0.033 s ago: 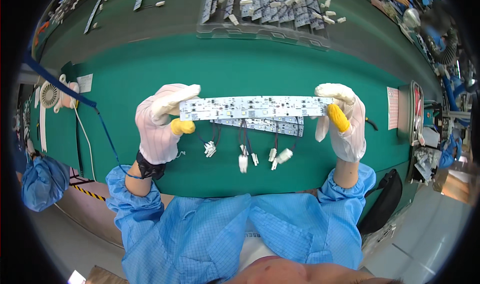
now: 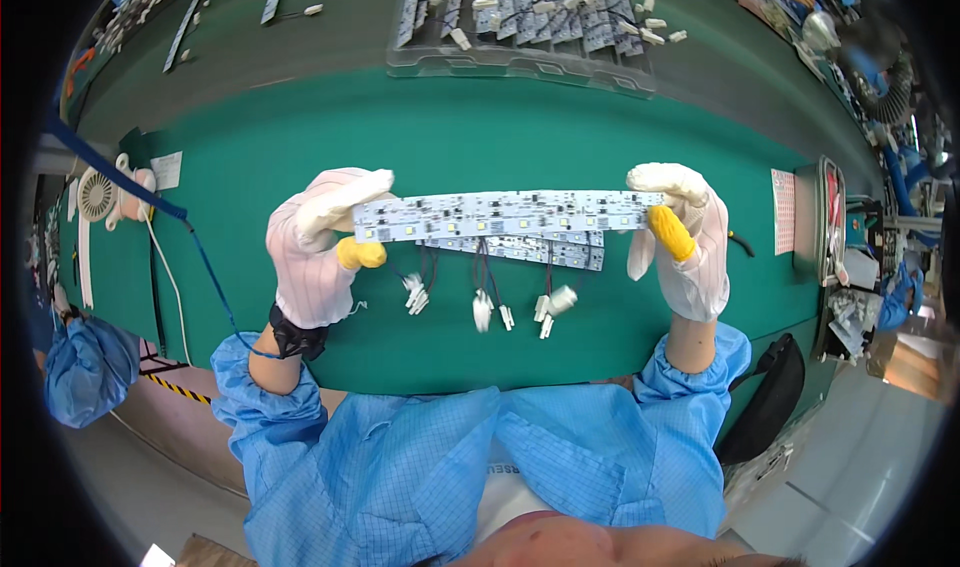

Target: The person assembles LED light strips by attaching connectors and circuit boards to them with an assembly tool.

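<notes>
Head view looks down on a green mat [image 2: 500, 137] where both gloved hands hold a stack of long white LED strips [image 2: 500, 212] up above the mat's middle. Left hand [image 2: 310, 257] grasps the stack's left end: the white glove's fingers lie over the top edge and a yellow-capped thumb [image 2: 360, 254] presses from below. Right hand [image 2: 685, 237] grasps the right end the same way, fingers curled over the top and a yellow-capped thumb [image 2: 672, 232] lying across the strip's face. The strips run level between the two hands; a second strip [image 2: 530, 252] peeks out below the front one, shifted slightly to the right. Thin dark wires [image 2: 485, 267] hang from the stack's underside and end in small white plugs [image 2: 483, 312], which dangle just above the mat, near its front edge.

Both forearms wear blue sleeves [image 2: 270, 387], and a dark wrist strap [image 2: 295, 335] circles the left wrist, with a blue cord [image 2: 200, 257] running from it toward the mat's left edge. A small white fan [image 2: 98, 197] stands at that left edge. At the far edge a clear tray [image 2: 520, 72] holds many more strips and plugs. A tablet-like device [image 2: 825, 217] leans by the right edge, beside a sheet of paper [image 2: 783, 210].
</notes>
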`<state>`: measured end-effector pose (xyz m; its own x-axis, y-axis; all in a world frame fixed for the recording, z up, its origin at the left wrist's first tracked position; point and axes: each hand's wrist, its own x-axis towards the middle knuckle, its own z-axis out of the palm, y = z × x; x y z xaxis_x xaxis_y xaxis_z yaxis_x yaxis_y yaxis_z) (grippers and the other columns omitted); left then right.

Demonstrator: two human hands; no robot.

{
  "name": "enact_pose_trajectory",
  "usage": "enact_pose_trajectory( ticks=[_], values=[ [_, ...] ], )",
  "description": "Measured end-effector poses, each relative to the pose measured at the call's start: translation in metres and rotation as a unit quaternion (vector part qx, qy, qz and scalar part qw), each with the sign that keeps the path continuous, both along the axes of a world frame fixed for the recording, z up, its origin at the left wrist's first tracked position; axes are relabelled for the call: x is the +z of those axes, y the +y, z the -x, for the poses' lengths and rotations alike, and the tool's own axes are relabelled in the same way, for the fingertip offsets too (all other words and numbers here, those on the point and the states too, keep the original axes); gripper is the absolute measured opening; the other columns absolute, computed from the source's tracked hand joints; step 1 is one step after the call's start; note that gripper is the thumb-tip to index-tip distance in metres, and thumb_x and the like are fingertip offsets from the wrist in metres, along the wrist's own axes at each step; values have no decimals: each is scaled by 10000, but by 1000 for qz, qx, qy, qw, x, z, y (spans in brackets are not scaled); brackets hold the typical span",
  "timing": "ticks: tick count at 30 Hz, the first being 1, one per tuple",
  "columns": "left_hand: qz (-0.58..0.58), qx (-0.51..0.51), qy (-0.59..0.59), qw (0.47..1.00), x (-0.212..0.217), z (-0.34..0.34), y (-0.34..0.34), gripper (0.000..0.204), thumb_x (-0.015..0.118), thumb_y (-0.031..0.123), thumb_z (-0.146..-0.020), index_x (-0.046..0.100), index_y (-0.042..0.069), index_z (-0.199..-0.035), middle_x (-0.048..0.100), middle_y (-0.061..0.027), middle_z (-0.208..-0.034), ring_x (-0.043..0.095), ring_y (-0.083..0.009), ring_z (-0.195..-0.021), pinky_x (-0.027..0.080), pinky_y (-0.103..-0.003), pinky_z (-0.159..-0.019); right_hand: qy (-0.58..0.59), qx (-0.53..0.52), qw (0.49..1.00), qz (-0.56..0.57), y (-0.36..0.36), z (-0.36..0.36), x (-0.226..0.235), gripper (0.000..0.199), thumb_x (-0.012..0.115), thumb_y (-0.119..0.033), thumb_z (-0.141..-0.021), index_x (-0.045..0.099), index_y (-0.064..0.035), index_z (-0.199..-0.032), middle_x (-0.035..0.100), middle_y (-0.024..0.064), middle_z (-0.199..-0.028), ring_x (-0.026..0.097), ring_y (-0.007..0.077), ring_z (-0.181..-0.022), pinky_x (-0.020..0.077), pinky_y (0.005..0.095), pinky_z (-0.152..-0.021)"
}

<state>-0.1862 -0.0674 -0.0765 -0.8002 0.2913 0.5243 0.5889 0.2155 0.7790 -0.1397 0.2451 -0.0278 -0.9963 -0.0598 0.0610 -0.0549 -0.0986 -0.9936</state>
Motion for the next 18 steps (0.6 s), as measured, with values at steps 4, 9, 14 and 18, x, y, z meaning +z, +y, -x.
enact_pose_trajectory(
  ticks=[4, 9, 14, 18],
  values=[
    [20, 23, 1, 1000, 4, -1, 3, 485, 652, 404, -811, 613, -21, -1041, 659, -133, -837, 625, -251, -829, 490, -330, -754, 4, -2, 1000, 5, 2, 1, -2, 295, 651, -99, -829, 565, 47, -1071, 619, 86, -789, 562, 103, -504, 435, 202, -474],
    [-29, 4, -24, 999, 4, 4, 5, 492, 643, 394, -823, 602, -37, -1056, 660, -126, -819, 612, -231, -810, 470, -328, -794, 5, 3, 997, -75, 8, 5, -3, 361, 634, -208, -849, 540, 51, -1082, 619, 109, -809, 562, 118, -458, 425, 201, -429],
    [-90, -2, -146, 985, 2, 1, 5, 522, 651, 350, -817, 573, -92, -1085, 666, -181, -983, 638, -241, -912, 464, -324, -849, -88, 36, 994, -47, 10, 7, 8, 305, 608, -157, -866, 550, 48, -1084, 635, 114, -835, 581, 127, -478, 460, 210, -468],
    [-199, 29, -252, 947, -23, 0, -4, 548, 635, 376, -848, 552, -85, -1133, 621, -122, -1024, 586, -165, -928, 432, -283, -875, -40, 81, 995, 47, 15, 16, -12, 351, 594, -162, -874, 524, 19, -1167, 636, 95, -923, 621, 144, -623, 493, 229, -598]
  ],
)
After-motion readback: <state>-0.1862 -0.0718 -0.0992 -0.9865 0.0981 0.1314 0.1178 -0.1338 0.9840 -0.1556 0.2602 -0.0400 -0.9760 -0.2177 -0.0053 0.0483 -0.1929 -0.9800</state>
